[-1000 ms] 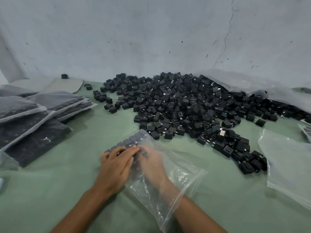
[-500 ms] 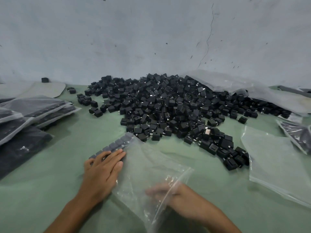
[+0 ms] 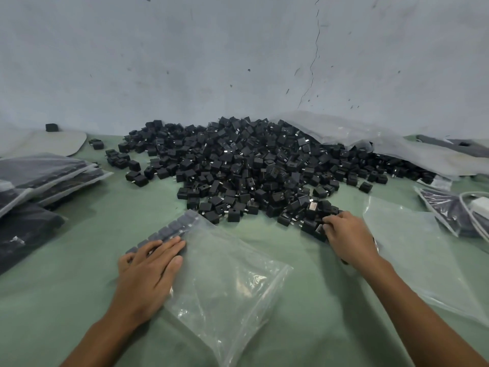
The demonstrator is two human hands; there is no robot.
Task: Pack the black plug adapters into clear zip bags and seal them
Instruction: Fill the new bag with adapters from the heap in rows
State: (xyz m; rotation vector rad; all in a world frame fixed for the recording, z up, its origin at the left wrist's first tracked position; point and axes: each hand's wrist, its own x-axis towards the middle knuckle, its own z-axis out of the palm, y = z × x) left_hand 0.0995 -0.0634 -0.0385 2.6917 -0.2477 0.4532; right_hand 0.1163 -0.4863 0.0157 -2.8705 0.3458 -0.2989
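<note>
Head view, left side first: filled bags lie stacked at the left edge of the green table, overlapping one another. Behind them a pale flat sheet carries one lone adapter near the wall. My left hand lies flat, fingers straight and together, pressing on the left edge of the clear bag. A row of adapters sits inside that bag along its far edge, and my fingertips rest on the near end of the row. The rest of the bag is limp and crumpled, its mouth end toward me. Behind the bag, the loose pile of adapters spreads across the table to the wall. My right hand is at the pile's near right fringe, fingers curled round loose adapters there; how many I cannot tell. Right of that hand lies an empty flat bag. A large crumpled plastic sheet covers the pile's far right. At the right edge sit another filled bag and a white cable.
</note>
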